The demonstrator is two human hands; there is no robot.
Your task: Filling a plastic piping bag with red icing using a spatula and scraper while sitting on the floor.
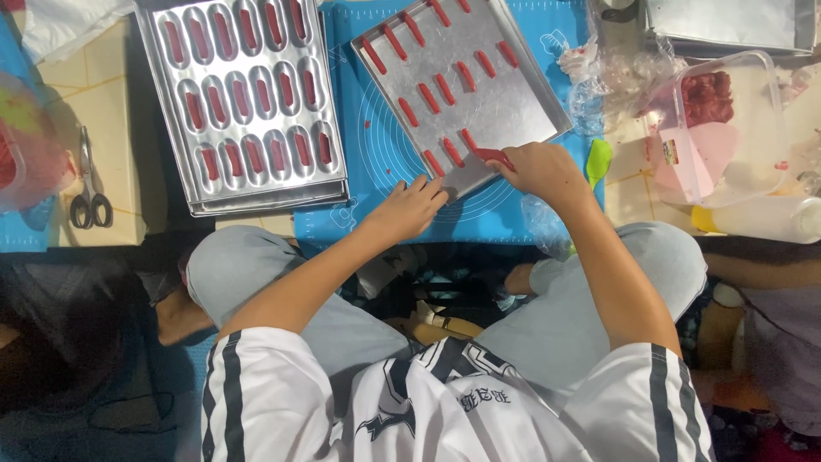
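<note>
Flat tray abt half full w/ red strips, my right hand pinching another strip, left hand loose, steadying tray edge.

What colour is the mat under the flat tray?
Blue with thin white printed lines; the mat shows in the head view, under the flat tray.

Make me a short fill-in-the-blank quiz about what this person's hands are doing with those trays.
1. The right hand holds a ____ sausage piece at the flat tray's edge.
2. The left hand rests on the ____ mat.
3. On the far left lies a pair of ____.

Missing words: red; blue; scissors
</note>
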